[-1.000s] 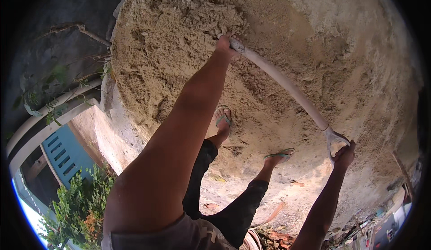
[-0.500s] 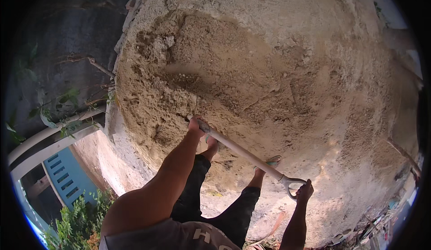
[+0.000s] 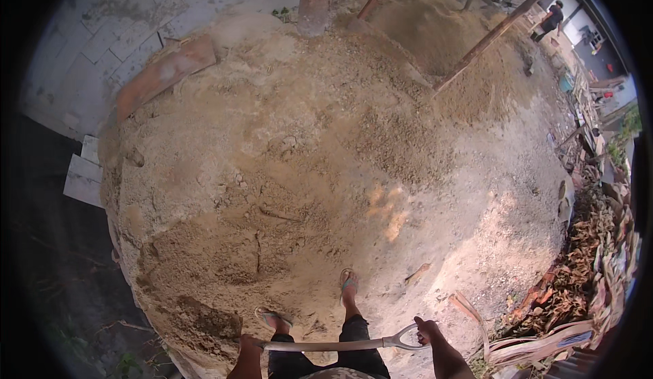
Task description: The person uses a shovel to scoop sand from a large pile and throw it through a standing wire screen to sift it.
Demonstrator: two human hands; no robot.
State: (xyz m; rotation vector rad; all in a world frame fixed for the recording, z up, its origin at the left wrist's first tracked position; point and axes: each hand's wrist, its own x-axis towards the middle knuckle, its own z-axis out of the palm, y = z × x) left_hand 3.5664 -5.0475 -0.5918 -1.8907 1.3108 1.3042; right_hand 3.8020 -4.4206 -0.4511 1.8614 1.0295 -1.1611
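Note:
A shovel (image 3: 326, 345) with a pale wooden shaft and a grey D-shaped grip lies nearly level across the front of my legs, low in the view. My left hand (image 3: 250, 344) is closed round the shaft at its left end. Past that hand the blade cannot be made out. At the other end, my right hand (image 3: 427, 332) is wrapped round the D-shaped grip. Beneath me spreads sandy soil (image 3: 299, 195), with a darker dug hollow (image 3: 204, 318) near my left hand. My sandalled feet stand on the soil just beyond the shaft.
Ahead are a wooden post (image 3: 314, 1), a leaning pole (image 3: 493, 35) and a sand heap (image 3: 428, 28). A rusty board (image 3: 166, 73) leans by the block wall at left. Dry leaves and scrap (image 3: 578, 263) line the right side. Far right stands another person (image 3: 549, 22).
My view has swung up and to the right, bringing in the wall, posts and scrap. The shovel has gone from slanted to nearly level, with both hands still gripping it.

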